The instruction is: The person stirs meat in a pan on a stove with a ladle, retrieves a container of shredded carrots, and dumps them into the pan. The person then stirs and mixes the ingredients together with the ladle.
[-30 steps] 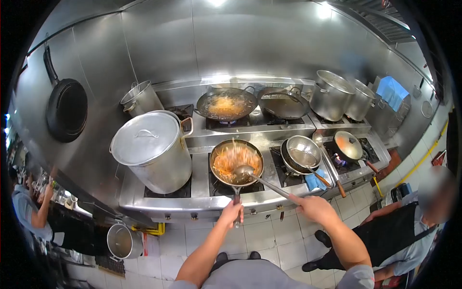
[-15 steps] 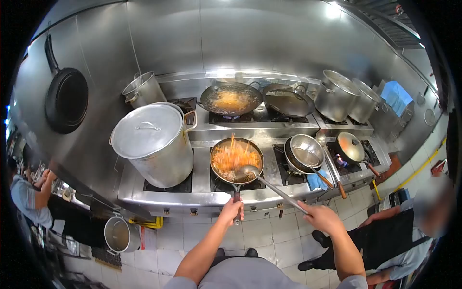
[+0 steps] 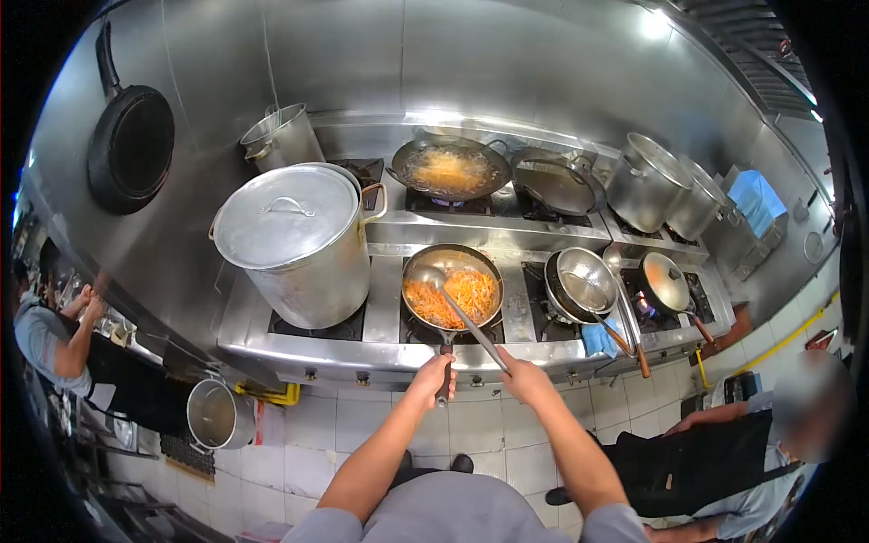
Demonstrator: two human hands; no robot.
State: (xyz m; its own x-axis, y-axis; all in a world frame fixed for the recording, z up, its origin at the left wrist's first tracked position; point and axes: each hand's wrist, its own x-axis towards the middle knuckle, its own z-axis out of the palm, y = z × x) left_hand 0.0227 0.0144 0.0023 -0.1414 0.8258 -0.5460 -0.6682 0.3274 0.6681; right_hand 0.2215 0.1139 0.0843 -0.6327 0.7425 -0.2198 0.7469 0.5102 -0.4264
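My left hand (image 3: 432, 380) is wrapped round the dark handle of a frying pan (image 3: 497, 268) on a front burner. Orange and pale shredded food (image 3: 467, 297), like carrot strips, lies across the pan's bottom. In my right hand (image 3: 527, 378) is the long handle of a metal ladle (image 3: 477, 332). The ladle's bowl rests at the pan's left rear, over the food. Both hands are close together, just in front of the stove's edge.
A large lidded stockpot (image 3: 312, 290) stands left of the pan. Behind it, a wok (image 3: 450, 169) holds bubbling orange-brown contents. To the right are a metal strainer (image 3: 586, 279) and a lidded pan (image 3: 663, 281). A person (image 3: 697, 462) stands at right, another person (image 3: 68, 348) at left.
The food, tossed up in a blur before, now lies settled in the pan. My right hand has moved left, and the ladle's bowl has shifted from the pan's front right to its left rear.
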